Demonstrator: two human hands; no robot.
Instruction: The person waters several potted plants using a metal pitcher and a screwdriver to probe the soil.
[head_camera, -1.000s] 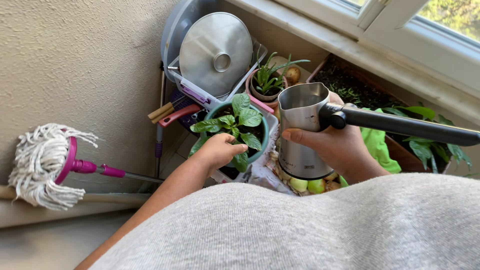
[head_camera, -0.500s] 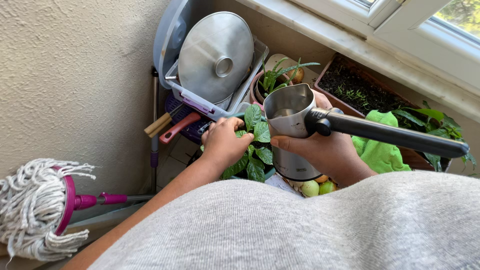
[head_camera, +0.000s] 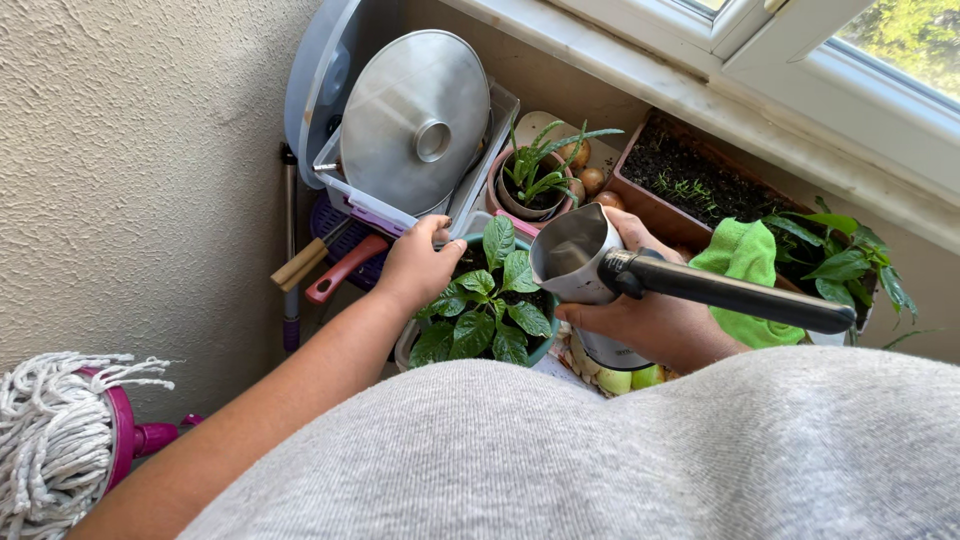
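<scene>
The right hand (head_camera: 655, 325) is wrapping its fingers around a metal pot (head_camera: 580, 262) with a long black handle (head_camera: 735, 292), holding it just beside the leafy potted plant (head_camera: 487, 305). The left hand (head_camera: 415, 265) is resting on that plant's pot rim, fingers curled and narrow. Behind, a round steel lid (head_camera: 415, 120) is leaning in a grey tub (head_camera: 320, 90), and 1 mop head (head_camera: 50, 440) is lying near the wall.

silver pot (head_camera: 575, 262) with black handle, green leafy plant (head_camera: 485, 310), bright green cloth (head_camera: 742, 268), white mop (head_camera: 45, 430) with magenta collar
</scene>
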